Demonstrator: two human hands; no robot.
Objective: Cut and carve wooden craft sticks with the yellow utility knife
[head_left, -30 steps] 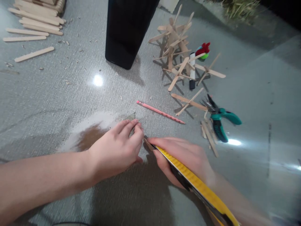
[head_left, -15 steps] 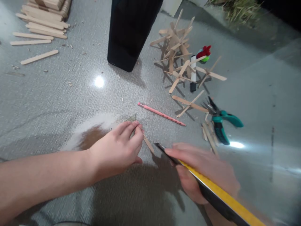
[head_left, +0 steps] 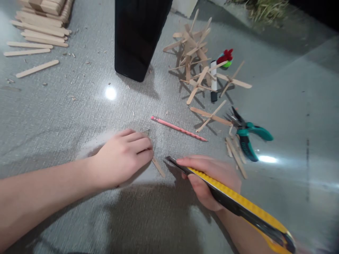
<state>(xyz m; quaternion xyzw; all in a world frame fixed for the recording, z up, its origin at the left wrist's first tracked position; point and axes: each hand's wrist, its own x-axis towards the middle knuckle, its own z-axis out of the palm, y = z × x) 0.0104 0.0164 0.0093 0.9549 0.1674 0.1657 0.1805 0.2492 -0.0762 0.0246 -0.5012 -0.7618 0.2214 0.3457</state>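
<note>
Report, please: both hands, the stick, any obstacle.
Left hand covers wooden stick, one end showing, grip hidden. Right hand holds yellow cutter, blade tip apart from stick. Nothing between them; pink pencil lies beyond.

Hobby-craft work area; home or workshop, couldn't tell. Grey textured surface carried piled wooden sticks, crossed-stick pieces, scattered wood chips, teal-handled pliers, a pink pencil and a marker; yellow cutter fit the same setting.

Stick apparently under left hand
</note>
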